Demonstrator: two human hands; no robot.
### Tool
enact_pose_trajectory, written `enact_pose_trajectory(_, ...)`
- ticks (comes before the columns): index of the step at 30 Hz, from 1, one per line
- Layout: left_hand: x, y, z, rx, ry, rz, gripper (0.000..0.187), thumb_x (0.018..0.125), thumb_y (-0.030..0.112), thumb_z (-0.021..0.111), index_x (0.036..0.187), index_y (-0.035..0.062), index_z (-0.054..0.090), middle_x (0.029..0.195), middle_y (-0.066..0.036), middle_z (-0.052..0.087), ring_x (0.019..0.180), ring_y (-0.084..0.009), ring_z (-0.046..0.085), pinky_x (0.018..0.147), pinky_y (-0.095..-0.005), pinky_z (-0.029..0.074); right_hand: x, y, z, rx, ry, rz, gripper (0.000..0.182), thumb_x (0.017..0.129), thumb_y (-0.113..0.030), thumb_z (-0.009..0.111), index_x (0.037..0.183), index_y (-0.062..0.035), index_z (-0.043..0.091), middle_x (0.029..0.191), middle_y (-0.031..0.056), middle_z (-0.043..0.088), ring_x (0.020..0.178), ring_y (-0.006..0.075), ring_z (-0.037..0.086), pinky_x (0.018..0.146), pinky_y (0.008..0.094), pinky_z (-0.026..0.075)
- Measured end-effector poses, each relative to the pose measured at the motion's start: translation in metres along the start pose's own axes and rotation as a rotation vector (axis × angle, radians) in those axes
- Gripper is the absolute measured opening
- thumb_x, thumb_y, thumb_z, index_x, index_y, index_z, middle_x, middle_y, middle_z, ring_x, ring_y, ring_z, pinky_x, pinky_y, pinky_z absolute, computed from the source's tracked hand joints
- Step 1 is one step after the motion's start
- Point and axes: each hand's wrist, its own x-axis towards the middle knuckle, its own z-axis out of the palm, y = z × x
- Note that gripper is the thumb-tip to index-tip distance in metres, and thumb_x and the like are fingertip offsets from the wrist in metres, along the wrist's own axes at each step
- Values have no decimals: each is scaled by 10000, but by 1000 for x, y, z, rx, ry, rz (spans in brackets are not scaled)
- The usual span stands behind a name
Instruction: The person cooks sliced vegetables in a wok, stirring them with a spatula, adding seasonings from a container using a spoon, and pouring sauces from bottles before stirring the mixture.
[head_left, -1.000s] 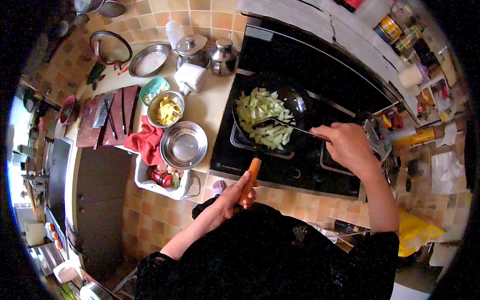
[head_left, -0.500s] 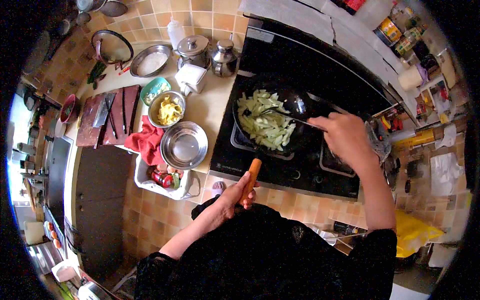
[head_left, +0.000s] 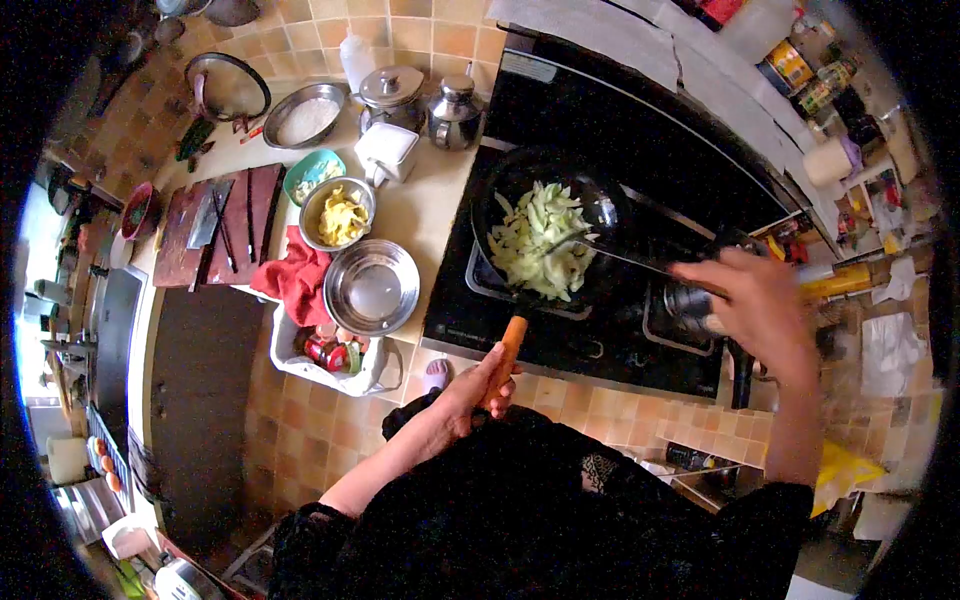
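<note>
A black wok (head_left: 612, 190) stands on the gas stove, holding a heap of pale green vegetable slices (head_left: 545, 215). My left hand (head_left: 480, 388) is closed round its wooden handle (head_left: 514, 335), which points toward my body. My right hand (head_left: 748, 305), somewhat blurred, grips a long-handled metal spatula (head_left: 635, 260) at the right of the wok. The spatula's head is down among the slices, so its shape is mostly hidden.
Left of the black stove (head_left: 460, 335) are an empty steel bowl (head_left: 372, 290), a bowl of yellow food (head_left: 340, 218), a red cloth (head_left: 295, 275) and a cutting board (head_left: 180, 235) with a cleaver (head_left: 203, 222). A lined bin (head_left: 285, 350) sits below the counter edge.
My right hand has moved right and down, drawing the spatula with it. The vegetable slices have shifted into a more compact heap. My left hand stays on the wok handle.
</note>
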Motion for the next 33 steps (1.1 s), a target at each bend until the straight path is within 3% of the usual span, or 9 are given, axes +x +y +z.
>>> enact_pose_trajectory(4,2,1,1,24,-7,4,630,989,643,408,1128,42,535,650,24,468,468,-85,399,447,-241,357,-23,6,-23,31,-118,-19,346,783,-83,706,1110,-194,734,830,100,644,741,292,658,640,396,526)
enact_pose_trajectory(7,1,1,2,11,-4,-18,639,984,650,412,1143,43,534,648,22,469,467,-87,399,448,-241,362,-16,-8,23,-7,-82,-52,300,797,-124,641,1086,-155,715,804,133,655,759,350,666,687,457,539)
enact_pose_trajectory(13,-1,4,3,25,17,-25,628,989,644,403,1147,51,536,642,19,466,461,-98,404,446,-252,373,18,7,72,13,12,247,227,902,-253,613,1042,-108,717,835,167,706,794,349,696,738,498,539)
enact_pose_trajectory(18,5,-3,-1,-28,-11,-25,618,992,634,409,1129,47,542,642,16,465,455,-103,406,447,-251,377,18,61,42,-5,-183,415,284,879,-333,652,955,-72,735,791,156,715,771,310,706,723,443,540)
enact_pose_trajectory(21,3,-2,-2,18,6,8,621,991,632,417,1126,39,542,642,14,466,454,-102,406,446,-252,380,55,84,78,321,-466,659,306,877,-340,673,957,-51,736,752,120,709,740,255,694,697,377,528)
enact_pose_trajectory(24,0,1,1,25,20,3,622,989,628,428,1127,33,542,644,14,468,457,-101,408,443,-251,384,70,83,121,766,-279,749,333,869,-353,698,943,-30,733,735,85,699,693,217,672,659,336,514)
enact_pose_trajectory(27,0,2,2,-25,4,1,619,987,623,442,1126,29,545,645,13,469,460,-100,408,440,-245,383,59,63,126,612,-46,419,318,862,-334,712,993,-45,727,758,102,712,670,235,675,643,348,513)
enact_pose_trajectory(28,3,-1,-1,-35,-4,7,617,986,622,446,1125,29,546,645,12,469,461,-100,408,439,-242,381,51,56,125,461,54,313,295,869,-324,711,1016,-68,720,800,126,726,687,287,688,650,390,521)
enact_pose_trajectory(33,4,-2,-2,-20,-7,7,620,981,626,454,1124,30,550,647,15,467,462,-97,404,440,-247,375,8,12,54,123,11,254,261,837,-256,733,1046,-100,740,855,158,723,748,322,694,685,398,532)
